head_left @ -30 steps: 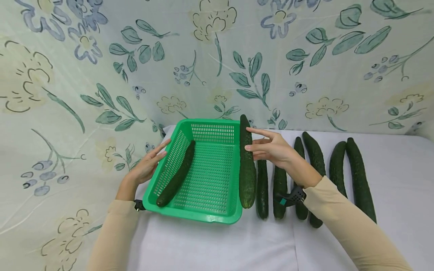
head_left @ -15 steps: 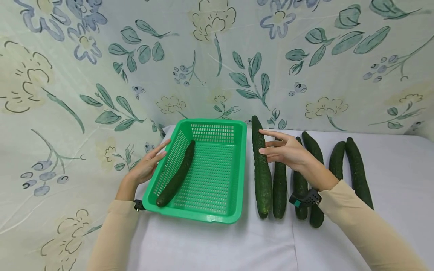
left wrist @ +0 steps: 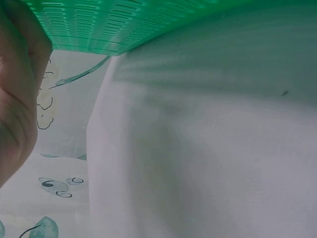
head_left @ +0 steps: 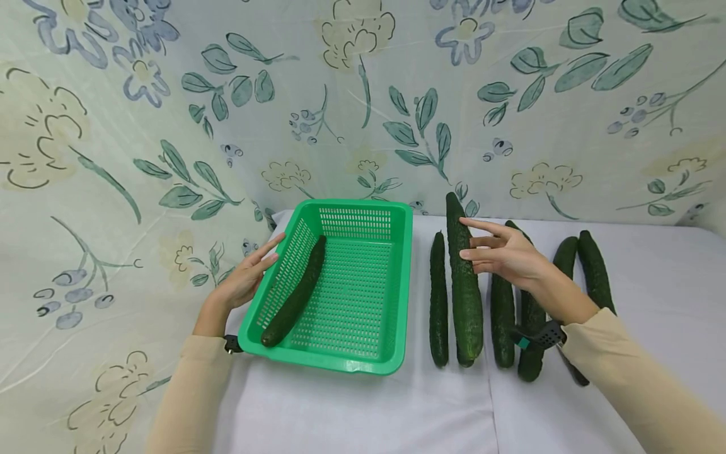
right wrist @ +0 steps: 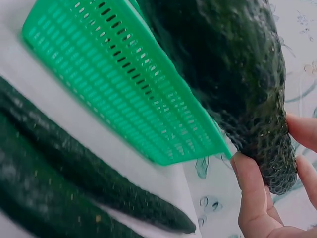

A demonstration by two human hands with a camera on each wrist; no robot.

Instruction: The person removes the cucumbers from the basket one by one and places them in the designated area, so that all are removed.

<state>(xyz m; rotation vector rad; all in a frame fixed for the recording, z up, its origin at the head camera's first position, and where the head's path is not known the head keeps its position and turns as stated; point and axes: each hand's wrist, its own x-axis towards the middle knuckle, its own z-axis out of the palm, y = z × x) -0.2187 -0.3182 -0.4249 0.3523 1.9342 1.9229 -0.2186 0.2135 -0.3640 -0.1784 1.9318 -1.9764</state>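
Observation:
My right hand [head_left: 513, 255] pinches a long dark-green cucumber [head_left: 467, 302] near its far end, thumb on one side and fingers on the other in the right wrist view. This cucumber hangs over the row on the table and hides most of another one beneath it. At the left, my left hand [head_left: 244, 282] rests its extended fingers against the outer side and rim of a green plastic basket [head_left: 406, 284]. One cucumber [head_left: 297, 296] lies in the basket along its left wall. The left wrist view shows part of the left hand [left wrist: 17, 94] beside the perforated basket wall [left wrist: 94, 25].
Right of the basket, a cucumber [head_left: 438, 302] lies alone on the white cloth [head_left: 420, 410]. Several more cucumbers [head_left: 502, 321] lie side by side farther right, partly behind the right forearm. A floral curtain [head_left: 351, 94] hangs behind and at the left of the table.
My right hand has carried the cucumber rightward from the basket's right rim, past the first cucumber in the row, which now shows. The left hand and basket have stayed put.

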